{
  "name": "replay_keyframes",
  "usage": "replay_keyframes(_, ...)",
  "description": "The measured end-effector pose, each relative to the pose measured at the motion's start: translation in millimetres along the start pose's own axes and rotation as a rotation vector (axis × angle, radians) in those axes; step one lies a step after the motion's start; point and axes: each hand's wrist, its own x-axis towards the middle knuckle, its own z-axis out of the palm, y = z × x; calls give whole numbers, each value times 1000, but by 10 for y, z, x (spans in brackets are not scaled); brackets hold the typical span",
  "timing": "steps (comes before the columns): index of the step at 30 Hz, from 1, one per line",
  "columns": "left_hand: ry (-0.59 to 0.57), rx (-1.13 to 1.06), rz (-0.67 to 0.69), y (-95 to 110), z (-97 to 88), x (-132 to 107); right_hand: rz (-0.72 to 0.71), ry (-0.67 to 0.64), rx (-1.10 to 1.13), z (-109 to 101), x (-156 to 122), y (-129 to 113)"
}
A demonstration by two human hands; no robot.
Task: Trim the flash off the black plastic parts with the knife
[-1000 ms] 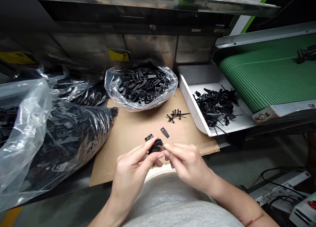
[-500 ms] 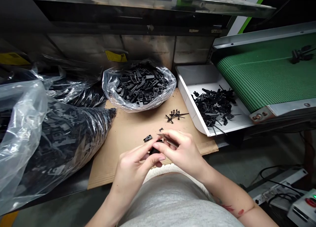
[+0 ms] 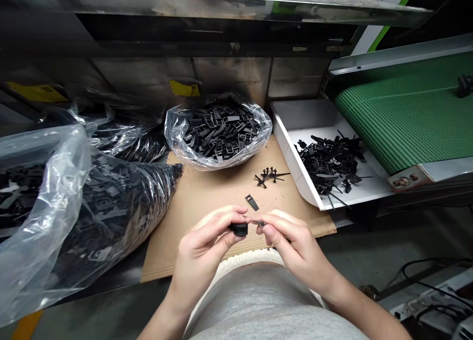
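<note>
My left hand pinches a small black plastic part between thumb and fingers, just above the near edge of a cardboard sheet. My right hand is closed in a pinch on a thin silvery blade-like tool, whose tip meets the black part. A flat black piece lies on the cardboard just beyond my fingers. Farther back lies a black sprue with small pegs.
A clear bag full of black parts sits at the back of the cardboard. Large plastic bags of parts fill the left. A white tray holds black scraps at the right, beside a green conveyor belt.
My right hand lifted the thin tool up and away, then came back against the part in my left hand. The small black clip by my left fingers is out of sight.
</note>
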Motion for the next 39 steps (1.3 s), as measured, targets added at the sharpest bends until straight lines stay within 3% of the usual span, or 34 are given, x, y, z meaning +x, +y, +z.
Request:
replay_keyframes(3,-5,166,181,-31,-24,7,26,29,-22,-29,-13,-45)
replay_keyframes(8,-31,377,387,-64,-33,10,25,-32,-85,-64,70,-74)
replay_keyframes(17,-22,546,498,-1,-65,15,36,-207,-97,-171,165,-115)
replay_keyframes(21,-22,566,534,-7,-73,7,44,-218,-108,-183,179,-141)
replay_keyframes(27,-33,562,510,-7,-76,-7,141,-300,25,-210,211,-137)
replay_keyframes(33,-145,377,388,-13,-46,27,297,-579,341,-335,362,-34)
replay_keyframes(37,-61,313,239,-40,-9,61,378,-744,449,-349,331,-36)
replay_keyframes(39,-12,265,101,-42,7,64,361,-693,428,-317,273,-44)
